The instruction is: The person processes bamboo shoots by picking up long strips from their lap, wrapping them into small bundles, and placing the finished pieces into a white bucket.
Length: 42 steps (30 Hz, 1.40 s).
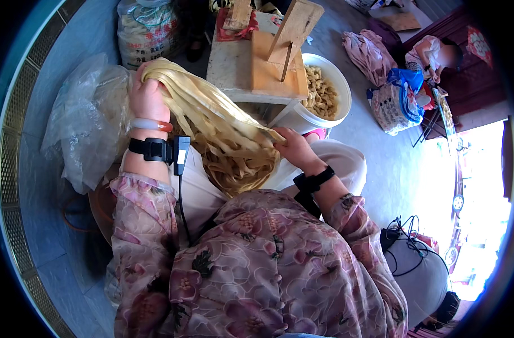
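Long, flat, pale yellow strips (210,97) hang in a bundle between my two hands. My left hand (149,93), at the upper left, grips the bundle's folded end. At the other side my right hand (295,145) pinches the narrow end of some strips between thumb and fingers. Below the bundle, a heap of darker tan strips (240,164) lies at my lap. What the strips are made of, I cannot tell. Both wrists carry black straps, and the left one bears a small device and a bangle.
Ahead stands a low table (229,72) with a wooden stand (282,63). A white bucket (345,97) of knotted pieces is beside it. Clear plastic bags (88,122) and a full woven sack (149,34) lie left. Another person (428,55) sits at the upper right near a bag (394,110).
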{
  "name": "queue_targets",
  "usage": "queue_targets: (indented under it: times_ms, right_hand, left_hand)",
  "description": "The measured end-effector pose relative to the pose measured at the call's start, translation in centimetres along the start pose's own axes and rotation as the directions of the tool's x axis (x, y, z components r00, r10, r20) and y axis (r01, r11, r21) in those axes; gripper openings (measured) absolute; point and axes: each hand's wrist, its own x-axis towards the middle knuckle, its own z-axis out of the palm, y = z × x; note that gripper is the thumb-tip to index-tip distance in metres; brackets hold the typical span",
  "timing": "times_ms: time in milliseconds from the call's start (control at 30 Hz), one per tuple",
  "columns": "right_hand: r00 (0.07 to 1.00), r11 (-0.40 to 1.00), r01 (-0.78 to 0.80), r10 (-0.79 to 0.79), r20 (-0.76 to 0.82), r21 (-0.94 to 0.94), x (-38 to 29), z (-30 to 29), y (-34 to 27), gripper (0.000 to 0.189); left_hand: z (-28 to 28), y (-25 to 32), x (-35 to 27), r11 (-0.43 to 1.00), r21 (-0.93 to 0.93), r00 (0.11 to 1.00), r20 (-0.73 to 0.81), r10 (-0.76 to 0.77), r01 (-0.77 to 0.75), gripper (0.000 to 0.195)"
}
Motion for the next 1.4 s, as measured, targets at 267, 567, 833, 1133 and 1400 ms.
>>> queue_targets:
  times_ms: [267, 567, 833, 1133, 1400]
  right_hand:
    - [0.981, 0.824, -0.114, 0.18, -0.066, 0.555, -0.6, -2.4, -1.8, 0.025]
    - [0.986, 0.853, 0.098, -0.151, 0.063, 0.512, -1.1, -4.2, -7.4, 0.028]
    - [0.996, 0.976, 0.065, -0.051, -0.071, 0.21, -2.9, -5.2, -1.5, 0.024]
    - [0.895, 0.914, 0.353, -0.393, -0.212, -0.201, -1.6, -5.3, -8.0, 0.029]
    - [0.896, 0.892, 0.334, -0.401, -0.19, -0.305, -3.2, -7.4, -6.0, 0.033]
  left_hand:
    - [-0.6, -1.4, -0.4, 0.73, 0.677, 0.942, 0.296, -0.156, -0.092, 0.038]
    - [6.5, -1.9, -9.0, 0.891, 0.452, 0.309, 0.853, -0.42, -0.038, 0.043]
    - [7.0, 0.3, -9.3, 0.891, 0.442, 0.563, 0.711, -0.42, 0.107, 0.031]
    - [8.3, -4.9, -13.4, 0.83, 0.528, 0.393, 0.735, -0.553, 0.179, 0.031]
    - [8.7, -5.7, -12.8, 0.802, 0.597, 0.305, 0.764, -0.568, -0.001, 0.028]
